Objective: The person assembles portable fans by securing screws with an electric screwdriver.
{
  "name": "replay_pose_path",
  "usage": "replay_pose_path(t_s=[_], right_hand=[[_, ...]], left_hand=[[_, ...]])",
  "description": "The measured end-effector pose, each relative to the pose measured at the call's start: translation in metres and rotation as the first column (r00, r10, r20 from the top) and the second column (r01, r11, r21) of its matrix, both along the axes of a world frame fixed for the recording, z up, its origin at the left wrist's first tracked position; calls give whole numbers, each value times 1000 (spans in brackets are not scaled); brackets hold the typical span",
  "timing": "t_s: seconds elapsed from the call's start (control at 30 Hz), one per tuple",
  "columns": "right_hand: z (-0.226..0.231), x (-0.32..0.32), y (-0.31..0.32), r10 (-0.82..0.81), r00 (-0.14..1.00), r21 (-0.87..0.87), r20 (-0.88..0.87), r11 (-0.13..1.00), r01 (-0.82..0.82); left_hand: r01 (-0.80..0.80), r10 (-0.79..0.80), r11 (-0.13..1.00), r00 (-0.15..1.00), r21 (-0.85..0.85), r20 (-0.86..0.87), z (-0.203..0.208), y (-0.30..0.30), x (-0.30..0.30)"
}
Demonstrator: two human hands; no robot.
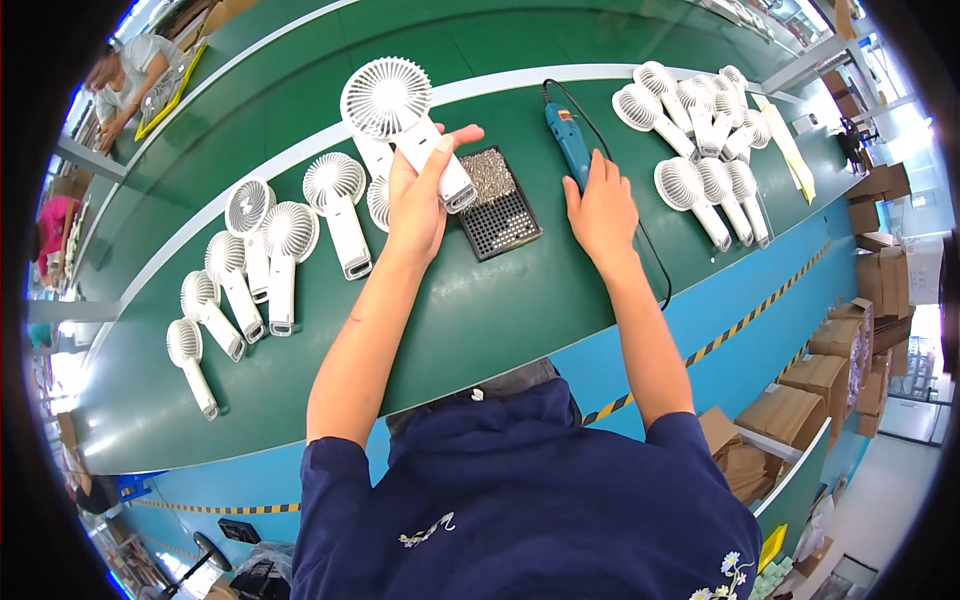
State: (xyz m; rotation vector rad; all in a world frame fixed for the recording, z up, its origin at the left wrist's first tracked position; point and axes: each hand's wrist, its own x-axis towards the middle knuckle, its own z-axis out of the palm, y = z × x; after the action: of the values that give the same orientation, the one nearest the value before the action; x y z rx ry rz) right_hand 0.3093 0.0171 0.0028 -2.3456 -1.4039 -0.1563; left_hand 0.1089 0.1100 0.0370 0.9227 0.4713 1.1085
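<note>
A white handheld fan [387, 98] is in my left hand [418, 200], which is wrapped around its handle with the round grille pointing away from me. Partly hidden behind it, other white fans lie on the green table. My right hand [604, 212] is at the lower end of a teal electric screwdriver [568, 142], thumb and fingers apart on either side of it. Between my hands sits a black screw tray [503, 226], with loose screws heaped in its far part and screws standing in the holes of its near part.
Several white fans [290, 232] lie to the left, and another group [690, 185] lies at the right. The screwdriver's black cable [650, 250] loops over the green table [480, 320]. Cardboard boxes [785, 412] stand on the right. A co-worker [135, 80] sits at far left.
</note>
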Motion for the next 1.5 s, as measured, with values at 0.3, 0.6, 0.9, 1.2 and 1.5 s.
replay_pose_path(t_s=[0.3,0.6,0.9,1.2,1.5], right_hand=[[19,25,5,295,369,295,-881,954,-59],[51,-4,56,901,-82,862,-425,431,266],[40,-16,34,939,-64,926,-338,344,157],[36,-30,17,943,-191,962,-272,273,-22],[33,-33,16,943,-203,961,-263,275,33]], left_hand=[[-33,31,998,999,-55,-39,-18,-5,-26],[5,-14,993,997,-115,-80,-2,-31,-46],[3,-17,997,986,-83,-167,-24,-76,-67],[43,-62,992,984,-119,-168,-34,-88,-58],[61,-87,980,988,-189,-131,-34,-88,-52]])
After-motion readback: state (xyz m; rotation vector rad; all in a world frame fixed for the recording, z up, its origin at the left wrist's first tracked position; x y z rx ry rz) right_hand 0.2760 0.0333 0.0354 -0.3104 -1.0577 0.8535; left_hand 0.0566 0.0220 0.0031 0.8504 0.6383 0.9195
